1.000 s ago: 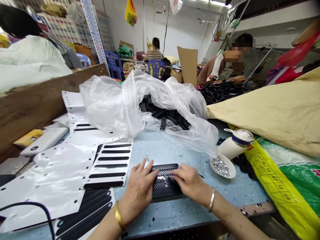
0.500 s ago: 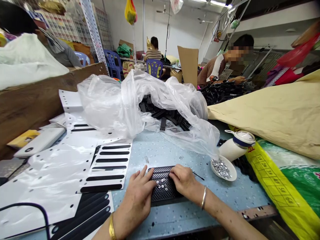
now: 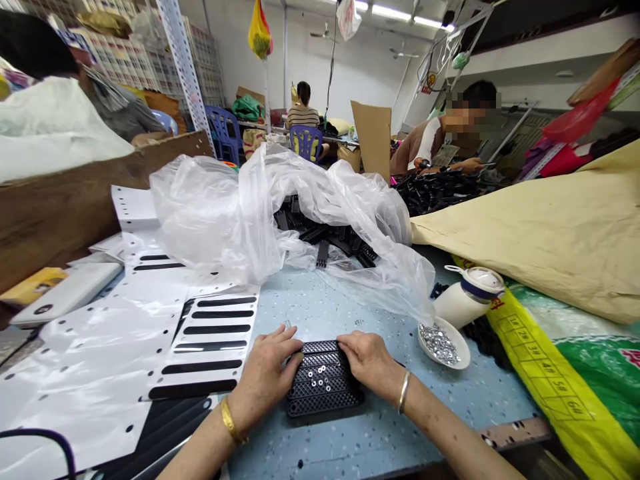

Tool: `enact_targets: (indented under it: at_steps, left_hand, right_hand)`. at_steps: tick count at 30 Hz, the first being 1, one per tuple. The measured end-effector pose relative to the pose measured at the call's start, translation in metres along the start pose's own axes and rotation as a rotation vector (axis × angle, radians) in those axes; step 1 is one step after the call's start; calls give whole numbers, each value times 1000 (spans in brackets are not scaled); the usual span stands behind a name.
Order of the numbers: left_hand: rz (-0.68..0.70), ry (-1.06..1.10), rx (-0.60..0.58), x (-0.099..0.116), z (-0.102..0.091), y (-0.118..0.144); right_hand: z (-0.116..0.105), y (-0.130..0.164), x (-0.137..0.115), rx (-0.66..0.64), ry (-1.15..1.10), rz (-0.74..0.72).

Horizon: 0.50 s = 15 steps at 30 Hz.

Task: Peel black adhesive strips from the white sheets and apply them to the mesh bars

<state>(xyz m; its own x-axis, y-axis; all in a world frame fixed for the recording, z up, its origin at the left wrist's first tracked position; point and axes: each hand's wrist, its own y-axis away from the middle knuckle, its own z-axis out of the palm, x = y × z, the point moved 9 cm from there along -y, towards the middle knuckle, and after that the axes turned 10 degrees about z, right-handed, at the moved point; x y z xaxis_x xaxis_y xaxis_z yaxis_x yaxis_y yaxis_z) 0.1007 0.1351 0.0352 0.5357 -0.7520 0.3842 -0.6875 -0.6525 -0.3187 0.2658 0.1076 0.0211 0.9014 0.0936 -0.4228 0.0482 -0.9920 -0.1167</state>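
Observation:
In front of me on the table lies a black mesh panel [image 3: 325, 395], which looks like several strips side by side. Small silver rings [image 3: 321, 385] are scattered over its middle. My left hand [image 3: 267, 367] grips the upper left edge, thumb and fingers bent around it. At the upper right corner, my right hand [image 3: 367, 360] pinches the panel between thumb and fingers. A white bowl [image 3: 463, 363] full of small shiny metal pieces [image 3: 441, 343] stands to the right. Beyond the panel, an open clear plastic bag [image 3: 215, 220] holds black plastic pieces [image 3: 323, 253].
White sheets with black strips [image 3: 215, 329] cover the table's left side. A cream bottle [image 3: 465, 297] leans by the bowl, with a yellow printed sack [image 3: 545, 373] further right. One person [image 3: 425, 143] works at a black pile behind; others sit left and at the back.
My left hand has drawn back from the panel's face to its left edge, uncovering more of it. My right hand stays at the upper right corner. The view has shifted slightly.

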Motion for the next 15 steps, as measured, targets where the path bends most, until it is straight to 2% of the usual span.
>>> enact_targets:
  at_steps: [8, 11, 15]
  left_hand:
    - [43, -16, 110, 3, -13, 7]
    - [67, -41, 130, 5, -18, 9]
    - [151, -101, 115, 15, -18, 11]
  right_hand:
    - [-12, 3, 7, 29, -37, 39]
    - [-15, 10, 2, 19, -37, -4]
    - [-12, 20, -10, -1, 82, -88]
